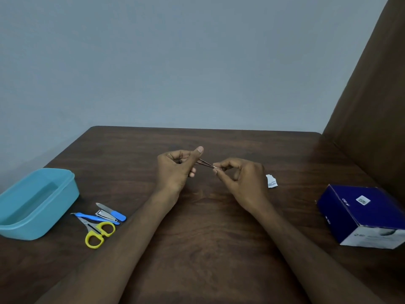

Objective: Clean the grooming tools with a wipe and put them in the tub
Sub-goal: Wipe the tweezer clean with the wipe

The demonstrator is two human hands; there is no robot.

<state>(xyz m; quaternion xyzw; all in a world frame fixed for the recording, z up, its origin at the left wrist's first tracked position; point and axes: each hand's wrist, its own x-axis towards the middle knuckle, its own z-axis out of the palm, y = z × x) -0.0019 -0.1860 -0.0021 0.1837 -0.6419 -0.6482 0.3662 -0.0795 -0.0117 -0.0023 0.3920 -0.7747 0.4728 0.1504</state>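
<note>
My left hand [177,170] grips a thin metal pair of tweezers [205,162] above the middle of the table, its tip pointing right. My right hand [238,178] pinches that tip between thumb and forefinger, with a small white bit of wipe [215,167] barely showing there. The open teal tub [32,202] stands at the left edge. Beside it lie yellow-handled scissors [98,232], a nail clipper [104,215], a blue-handled nail file [114,212] and another blue-handled tool [94,217].
A torn white wipe wrapper [271,181] lies right of my right hand. A dark blue box [361,213] sits at the table's right side, next to a brown upholstered surface [372,106]. The dark wooden table [208,238] meets a grey wall behind.
</note>
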